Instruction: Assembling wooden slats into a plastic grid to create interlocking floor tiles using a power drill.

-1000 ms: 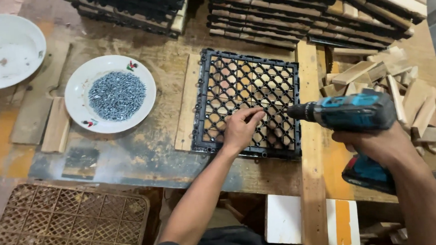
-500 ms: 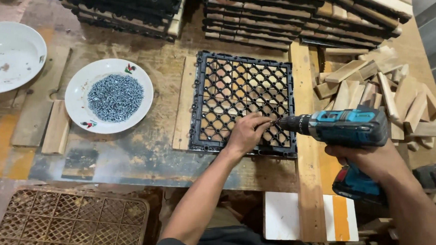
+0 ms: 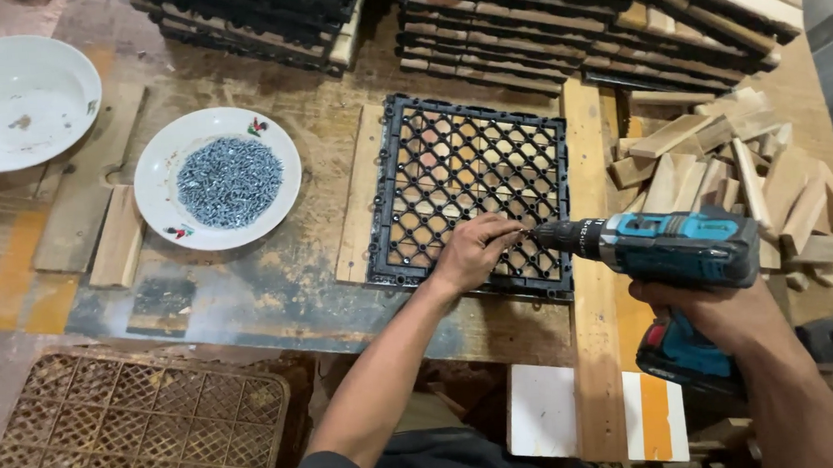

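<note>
Drill (image 3: 683,248) (gripped by right hand (image 3: 715,309)) has neared left hand (image 3: 470,250), apparently pinching a screw on grid (image 3: 475,179).

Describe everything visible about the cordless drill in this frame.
The cordless drill has a teal and black plastic-looking body with a dark chuck and a battery block at the grip's foot. It is held level, nose pointing left over the black plastic grid tile. The right hand wraps its grip; the left hand pinches something small, too small to identify, at the bit tip.
</note>
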